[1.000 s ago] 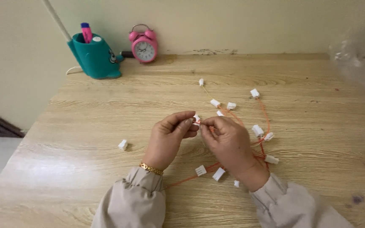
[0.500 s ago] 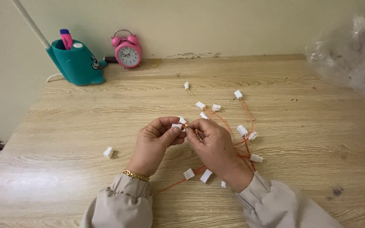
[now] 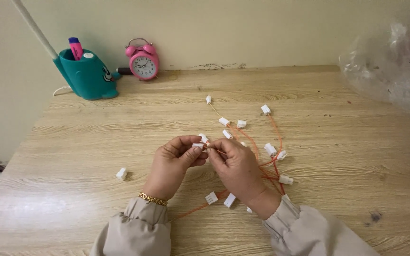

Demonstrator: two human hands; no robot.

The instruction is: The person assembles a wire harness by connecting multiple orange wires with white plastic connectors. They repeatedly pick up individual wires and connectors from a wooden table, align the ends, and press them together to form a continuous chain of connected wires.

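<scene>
— Anything shifted since a moment ago?
— Both hands sit lower and more central in view; the pinch looks unchanged.
— Room around them?
— Bare counter (image 3: 72,142) to the left, one loose plug (image 3: 121,173) there. Orange wires (image 3: 274,163) crowd the right; plastic bag (image 3: 385,71) at the far right edge.
— And the grip?
— Left hand (image 3: 172,163) and right hand (image 3: 236,166) both pinch a small white connector (image 3: 200,143) between fingertips, above the counter.

Head camera, steeply downward, close

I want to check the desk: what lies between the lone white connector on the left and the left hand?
Only bare wood between connector and left hand, in the head view.
</scene>
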